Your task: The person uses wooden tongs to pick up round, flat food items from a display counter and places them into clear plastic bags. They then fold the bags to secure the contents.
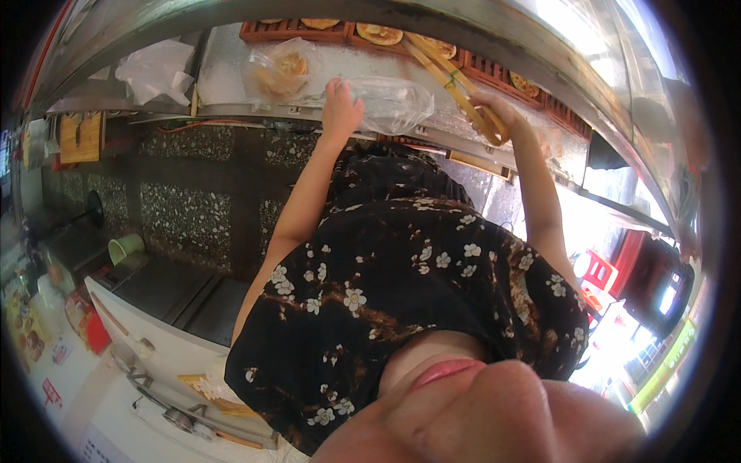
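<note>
My left hand (pixel 343 110) has its fingers closed on the edge of a clear plastic bag (pixel 393 104), which spreads out to its right over the counter. In my right hand (pixel 489 116) are long wooden tongs (pixel 448 72) with a green tie around them. The tips of the tongs reach between round flatbreads (pixel 379 33) lying on slatted wooden trays (pixel 324 35). Left of my left hand, another plastic bag (pixel 281 66) holds pieces of flatbread.
White plastic bags (pixel 159 69) lie at the counter's left part. A metal frame with clear panels (pixel 579 75) arches over the counter. Behind me stand a white worktable (pixel 173 359) and a green bucket (pixel 126 249). A wooden board (pixel 81 136) is at the far left.
</note>
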Motion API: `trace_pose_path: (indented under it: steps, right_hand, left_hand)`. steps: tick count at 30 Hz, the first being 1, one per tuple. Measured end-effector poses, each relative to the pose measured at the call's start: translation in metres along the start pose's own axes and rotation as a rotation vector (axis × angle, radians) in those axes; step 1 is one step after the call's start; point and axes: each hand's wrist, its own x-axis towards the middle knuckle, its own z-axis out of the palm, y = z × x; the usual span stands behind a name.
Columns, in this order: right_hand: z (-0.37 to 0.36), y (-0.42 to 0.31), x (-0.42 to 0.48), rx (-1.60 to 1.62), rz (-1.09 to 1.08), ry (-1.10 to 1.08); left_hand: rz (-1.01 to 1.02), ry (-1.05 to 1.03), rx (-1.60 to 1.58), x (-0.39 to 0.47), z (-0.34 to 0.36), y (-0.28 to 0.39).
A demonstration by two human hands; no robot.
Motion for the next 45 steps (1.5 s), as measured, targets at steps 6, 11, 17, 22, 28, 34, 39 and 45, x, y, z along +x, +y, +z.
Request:
trace_pose_path:
  steps: [6, 11, 17, 22, 28, 34, 39, 45]
  right_hand:
    - [-0.006, -0.015, 0.037, -0.032, -0.050, -0.028]
    - [-0.016, 0.014, 0.067, -0.055, -0.141, -0.152]
    - [0.019, 0.013, 0.068, -0.004, -0.112, -0.034]
    - [0.028, 0.001, 0.092, -0.032, -0.185, -0.104]
    - [0.024, 0.005, 0.074, -0.081, -0.204, -0.026]
    - [0.006, 0.004, 0.021, 0.123, -0.365, -0.092]
    - [0.012, 0.022, -0.071, 0.022, -0.415, -0.095]
    - [0.031, 0.067, -0.115, -0.040, -0.075, -0.135]
  left_hand:
    - [0.007, 0.049, -0.084, 0.006, 0.005, -0.009]
    - [-0.124, 0.089, -0.175, 0.012, 0.012, -0.005]
    - [-0.158, 0.130, -0.226, 0.026, 0.023, 0.003]
    - [-0.115, 0.120, -0.194, 0.032, 0.047, -0.005]
    - [-0.071, 0.066, -0.156, 0.024, 0.045, -0.009]
    - [-0.120, 0.019, -0.243, 0.026, 0.048, -0.018]
    - [-0.003, 0.008, -0.167, 0.038, 0.047, -0.027]
    - [0.090, -0.161, -0.302, 0.056, 0.030, -0.006]
